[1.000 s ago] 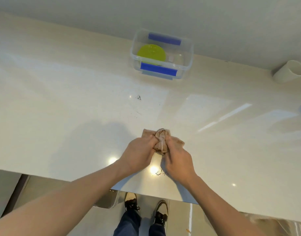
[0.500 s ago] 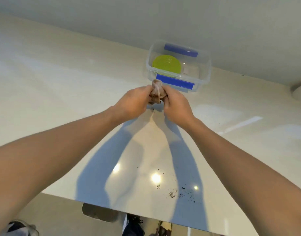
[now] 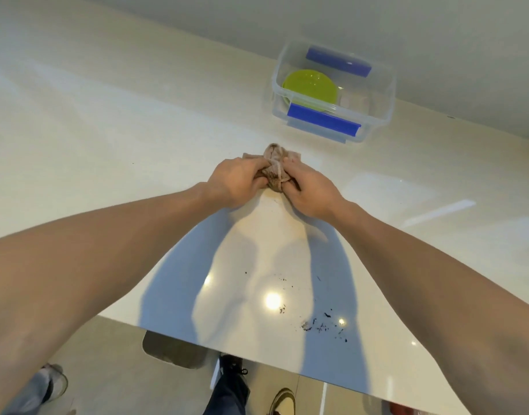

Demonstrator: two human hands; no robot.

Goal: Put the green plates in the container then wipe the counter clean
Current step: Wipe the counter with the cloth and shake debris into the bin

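Bench point(image 3: 113, 139): glossy cream-white, plain, with pale blue-grey arm shadows and bright white light spots. Dark, near-black specks point(image 3: 323, 324) scattered near its front edge. Cloth point(image 3: 275, 169): tan-brown, mottled darker in the folds, with a pale seam line. Container point(image 3: 379, 112): clear plastic with two solid blue clasps point(image 3: 323, 119). Plates point(image 3: 311, 86) inside: lime green, unpatterned. Wall point(image 3: 377, 22): flat light grey. Floor point(image 3: 107, 369): beige tiles. Shoes point(image 3: 282, 399): apparently dark with pale toe; view is poor there.
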